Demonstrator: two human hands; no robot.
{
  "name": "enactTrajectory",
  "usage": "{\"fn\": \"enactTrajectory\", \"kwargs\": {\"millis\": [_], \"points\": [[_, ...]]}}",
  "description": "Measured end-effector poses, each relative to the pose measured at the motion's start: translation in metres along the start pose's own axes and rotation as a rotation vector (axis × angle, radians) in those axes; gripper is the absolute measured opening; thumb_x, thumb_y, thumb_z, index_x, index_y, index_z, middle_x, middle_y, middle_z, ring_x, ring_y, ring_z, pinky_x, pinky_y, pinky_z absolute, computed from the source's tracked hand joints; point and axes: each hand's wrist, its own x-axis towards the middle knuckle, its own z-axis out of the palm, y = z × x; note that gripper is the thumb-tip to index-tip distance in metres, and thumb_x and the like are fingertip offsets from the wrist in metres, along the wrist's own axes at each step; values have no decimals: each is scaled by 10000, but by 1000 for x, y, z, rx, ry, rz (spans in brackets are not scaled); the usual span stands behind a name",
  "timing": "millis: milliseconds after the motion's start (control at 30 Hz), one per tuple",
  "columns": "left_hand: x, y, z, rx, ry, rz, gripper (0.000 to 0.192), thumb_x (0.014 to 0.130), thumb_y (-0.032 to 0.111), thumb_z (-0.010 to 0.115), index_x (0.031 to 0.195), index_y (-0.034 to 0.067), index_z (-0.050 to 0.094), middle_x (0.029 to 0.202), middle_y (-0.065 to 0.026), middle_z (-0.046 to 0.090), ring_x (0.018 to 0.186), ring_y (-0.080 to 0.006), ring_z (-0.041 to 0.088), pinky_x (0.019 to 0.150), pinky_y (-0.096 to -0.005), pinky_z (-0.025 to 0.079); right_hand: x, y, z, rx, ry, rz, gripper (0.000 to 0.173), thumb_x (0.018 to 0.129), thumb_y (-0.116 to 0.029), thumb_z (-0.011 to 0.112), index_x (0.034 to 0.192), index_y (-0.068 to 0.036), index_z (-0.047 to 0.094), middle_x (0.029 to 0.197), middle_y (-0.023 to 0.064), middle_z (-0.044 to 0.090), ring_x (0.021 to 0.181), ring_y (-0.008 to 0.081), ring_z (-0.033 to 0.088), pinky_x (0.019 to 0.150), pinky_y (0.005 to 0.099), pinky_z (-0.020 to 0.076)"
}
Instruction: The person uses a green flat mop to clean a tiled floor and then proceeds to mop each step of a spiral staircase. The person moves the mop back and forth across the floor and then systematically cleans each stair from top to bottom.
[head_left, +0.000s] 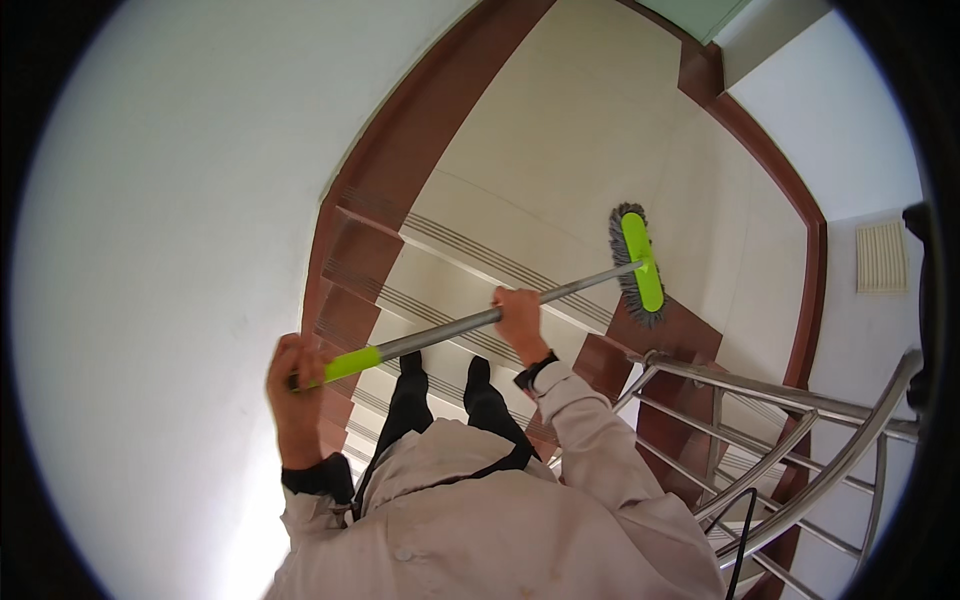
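Note:
I hold a dust mop by its long grey pole (442, 330) with both hands. Near the wall at left, my left hand (296, 367) wraps around the lime-green grip (352, 365) at the pole's end. Farther along, my right hand (519, 315) closes around the middle of the metal pole. The mop head, a lime-green plate (642, 259) with a grey fringed pad (621, 240), lies on the pale landing floor (570, 142). Its lower end reaches over the red-brown floor border.
My feet (478, 369) stand on the stairs below the landing, whose treads (442, 277) have dark grooved strips. A white wall (165, 262) rises at left. A metal railing (757, 386) runs at lower right. A louvred vent (881, 258) is set in the right wall.

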Motion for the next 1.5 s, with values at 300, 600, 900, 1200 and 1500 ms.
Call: {"fn": "enactTrajectory", "kwargs": {"millis": [300, 600, 900, 1200, 1500], "points": [[-1, 185, -143, -116, 118, 414, 192, 1028, 103, 427, 857, 48, 494, 499, 40, 230, 462, -81, 189, 565, -272, 252, 49, -227, 45, 346, -118, -245, 159, 734, -142, 686, 710, -124, 530, 589, 89, 569, 610, 348, 622, 558, 473, 455], [69, 193, -132, -33, 42, 336, 165, 1034, 96, 404, 998, 12, 541, 459, 47, 213, 407, -70, 156, 535, -253, 249, 76, -222, 40, 242, -202, -109, 173, 745, -141, 719, 851, -106, 586, 666, 82, 635, 677, 321, 658, 645, 433, 437], [149, 95, -32, -79, -441, -45, 147, 1027, 131, 390, 946, 72, 497, 505, 36, 259, 503, -97, 264, 679, -307, 314, 69, -93, 33, 54, 84, 245, 184, 677, -50, 682, 790, -149, 575, 653, 30, 628, 695, 300, 644, 713, 422, 428], [152, 65, -29, 19, -296, -190, 146, 1027, 119, 420, 944, 46, 516, 498, 12, 256, 550, -126, 318, 837, -324, 377, 59, -72, 40, -13, 304, 316, 167, 637, -60, 696, 731, -116, 569, 668, 59, 616, 746, 292, 606, 799, 406, 420], [157, 56, -36, 26, -301, -148, 160, 1044, 126, 411, 939, 49, 505, 491, 17, 237, 537, -113, 295, 824, -318, 385, 55, -59, 48, -22, 332, 275, 202, 653, -47, 687, 725, -138, 521, 645, 27, 576, 681, 278, 571, 757, 385, 409]]}}
